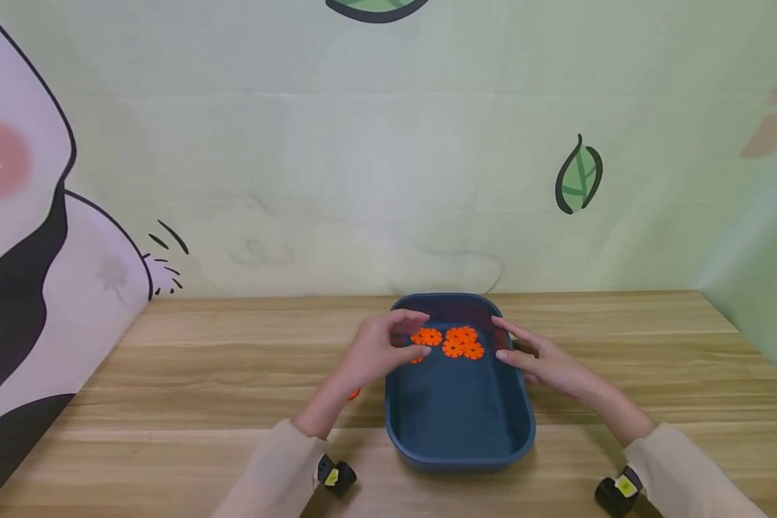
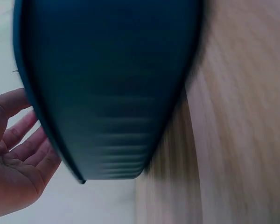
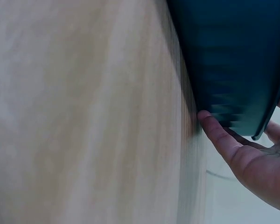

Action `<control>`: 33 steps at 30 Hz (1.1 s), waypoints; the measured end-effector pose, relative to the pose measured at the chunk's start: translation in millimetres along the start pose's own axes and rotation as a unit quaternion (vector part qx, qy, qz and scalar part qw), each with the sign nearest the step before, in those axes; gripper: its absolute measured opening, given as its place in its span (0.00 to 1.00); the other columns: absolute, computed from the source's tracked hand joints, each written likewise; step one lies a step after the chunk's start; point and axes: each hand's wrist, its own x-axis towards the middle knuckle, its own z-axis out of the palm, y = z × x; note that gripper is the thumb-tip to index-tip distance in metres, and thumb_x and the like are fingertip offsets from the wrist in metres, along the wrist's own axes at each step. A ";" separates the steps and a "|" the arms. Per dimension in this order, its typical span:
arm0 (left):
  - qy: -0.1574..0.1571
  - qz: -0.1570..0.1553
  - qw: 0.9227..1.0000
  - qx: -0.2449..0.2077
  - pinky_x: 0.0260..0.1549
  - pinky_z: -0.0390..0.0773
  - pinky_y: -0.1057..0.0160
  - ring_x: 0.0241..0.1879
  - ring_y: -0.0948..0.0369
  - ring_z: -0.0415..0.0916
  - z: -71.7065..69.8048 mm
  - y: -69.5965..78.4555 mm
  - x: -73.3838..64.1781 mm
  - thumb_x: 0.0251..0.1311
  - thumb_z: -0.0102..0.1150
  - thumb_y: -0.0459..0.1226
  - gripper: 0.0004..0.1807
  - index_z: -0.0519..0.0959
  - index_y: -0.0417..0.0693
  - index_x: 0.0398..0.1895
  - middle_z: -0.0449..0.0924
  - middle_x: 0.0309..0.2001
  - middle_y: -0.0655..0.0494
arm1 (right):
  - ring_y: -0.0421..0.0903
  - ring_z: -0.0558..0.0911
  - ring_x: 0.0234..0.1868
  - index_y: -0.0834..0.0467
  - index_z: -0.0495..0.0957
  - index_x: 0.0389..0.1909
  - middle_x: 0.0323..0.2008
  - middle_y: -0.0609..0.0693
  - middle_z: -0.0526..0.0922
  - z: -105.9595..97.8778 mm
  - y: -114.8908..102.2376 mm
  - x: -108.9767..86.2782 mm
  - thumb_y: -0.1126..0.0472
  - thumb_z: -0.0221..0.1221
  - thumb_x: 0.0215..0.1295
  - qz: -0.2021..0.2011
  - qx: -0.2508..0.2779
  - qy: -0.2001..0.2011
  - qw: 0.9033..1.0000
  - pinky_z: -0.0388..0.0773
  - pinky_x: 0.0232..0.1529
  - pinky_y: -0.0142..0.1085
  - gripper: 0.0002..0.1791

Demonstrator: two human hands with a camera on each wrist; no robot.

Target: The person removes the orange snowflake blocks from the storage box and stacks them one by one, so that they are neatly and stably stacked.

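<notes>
A dark blue rectangular bin [image 1: 460,417] stands on the table with several orange flower-shaped discs [image 1: 455,350] lying toward its far end. My left hand [image 1: 388,345] reaches over the left rim, thumb and fingers spread apart above some of the discs and partly covering them. From the left wrist, the fingers [image 2: 30,149] show beyond the bin's rim, with nothing seen between them. On the right side, my right hand [image 1: 544,363] holds the bin's wall, its thumb and index finger over the rim. One finger [image 3: 219,135] lies low against the outside of that wall.
Beside the bin, a small orange piece [image 1: 354,394] lies on the wooden table [image 1: 201,374], partly hidden by my left forearm. A printed cloth backdrop [image 1: 388,165] rises behind the table's far edge. Black wrist cameras [image 1: 615,495] sit at both sleeves.
</notes>
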 end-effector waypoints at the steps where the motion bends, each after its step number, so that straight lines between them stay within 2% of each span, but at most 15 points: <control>1: -0.005 0.001 1.000 0.006 0.47 0.74 0.53 0.49 0.51 0.75 1.8 -0.9 3.1 0.50 0.65 0.34 0.23 0.75 0.42 0.52 0.77 0.50 0.49 | 0.67 0.58 0.62 0.51 0.44 0.71 0.66 0.73 0.41 0.1 0.0 0.0 0.53 0.51 0.66 0.000 0.000 0.000 1.000 0.71 0.51 0.49 0.37; 5: -0.028 0.006 0.998 0.053 0.48 0.73 0.53 0.51 0.50 0.74 9.0 -4.8 15.0 0.50 0.64 0.33 0.25 0.73 0.40 0.54 0.76 0.52 0.46 | 0.68 0.58 0.62 0.51 0.44 0.71 0.66 0.73 0.41 0.8 -0.3 0.0 0.53 0.51 0.66 0.003 -0.005 0.002 1.000 0.72 0.51 0.50 0.37; 8: -0.049 0.004 0.994 0.100 0.49 0.73 0.56 0.52 0.52 0.73 13.4 -3.5 21.2 0.51 0.64 0.34 0.26 0.72 0.40 0.56 0.74 0.54 0.46 | 0.68 0.58 0.62 0.51 0.44 0.71 0.66 0.73 0.41 1.2 -0.4 0.1 0.52 0.51 0.66 0.003 -0.007 0.002 1.000 0.72 0.51 0.50 0.37; 12: -0.068 0.008 0.984 0.162 0.50 0.73 0.58 0.52 0.53 0.73 17.6 -3.6 27.8 0.51 0.63 0.33 0.26 0.71 0.40 0.56 0.74 0.55 0.48 | 0.67 0.60 0.61 0.52 0.44 0.71 0.66 0.73 0.41 1.7 0.6 1.1 0.51 0.51 0.66 0.003 -0.002 0.000 1.000 0.72 0.51 0.50 0.37; 16: -0.089 0.004 0.971 0.221 0.50 0.72 0.58 0.52 0.54 0.73 20.4 -2.1 35.4 0.52 0.63 0.33 0.26 0.71 0.39 0.56 0.74 0.54 0.47 | 0.66 0.62 0.61 0.52 0.45 0.71 0.67 0.72 0.42 1.8 2.1 2.0 0.52 0.52 0.66 0.002 0.011 -0.001 1.000 0.72 0.51 0.49 0.37; 19: -0.109 -0.003 0.957 0.270 0.48 0.73 0.60 0.47 0.56 0.75 22.7 -0.2 41.8 0.52 0.62 0.33 0.25 0.71 0.39 0.56 0.75 0.53 0.47 | 0.66 0.61 0.61 0.52 0.45 0.71 0.67 0.72 0.42 1.2 2.1 2.1 0.53 0.52 0.66 -0.001 0.015 -0.002 1.000 0.72 0.51 0.49 0.37; 21: -0.119 -0.013 0.948 0.294 0.39 0.76 0.64 0.37 0.58 0.75 24.9 -0.1 46.2 0.52 0.60 0.32 0.25 0.72 0.40 0.56 0.76 0.52 0.48 | 0.66 0.62 0.61 0.53 0.44 0.71 0.66 0.73 0.42 0.5 1.3 1.9 0.53 0.52 0.66 -0.004 0.012 -0.001 1.000 0.72 0.51 0.49 0.37; 24: -0.131 -0.029 0.932 0.338 0.26 0.71 0.69 0.29 0.61 0.70 28.8 -1.4 51.8 0.52 0.57 0.30 0.24 0.72 0.43 0.56 0.77 0.52 0.50 | 0.65 0.64 0.59 0.53 0.44 0.71 0.66 0.74 0.41 -0.1 0.6 1.9 0.53 0.52 0.66 -0.008 0.008 -0.001 1.000 0.73 0.49 0.46 0.37; 26: -0.142 -0.040 0.918 0.368 0.21 0.67 0.69 0.27 0.61 0.68 31.7 -2.4 54.2 0.52 0.55 0.30 0.25 0.72 0.45 0.57 0.77 0.51 0.51 | 0.64 0.66 0.58 0.53 0.44 0.71 0.66 0.74 0.42 0.1 0.5 1.9 0.53 0.52 0.66 -0.007 0.007 0.000 1.000 0.74 0.48 0.44 0.37; 29: -0.163 -0.056 0.892 0.419 0.19 0.68 0.68 0.30 0.62 0.71 35.4 -3.5 55.4 0.54 0.56 0.33 0.24 0.72 0.49 0.58 0.78 0.48 0.54 | 0.63 0.66 0.58 0.53 0.44 0.71 0.66 0.74 0.41 0.9 0.8 2.0 0.54 0.52 0.66 -0.008 0.007 -0.003 1.000 0.75 0.47 0.43 0.37; 33: -0.192 -0.062 0.860 0.468 0.20 0.68 0.65 0.28 0.61 0.70 38.7 -4.2 54.9 0.55 0.56 0.35 0.20 0.75 0.52 0.54 0.80 0.38 0.55 | 0.65 0.64 0.59 0.53 0.44 0.71 0.66 0.74 0.40 1.3 1.3 1.4 0.54 0.51 0.66 -0.009 0.008 -0.005 1.000 0.74 0.49 0.45 0.37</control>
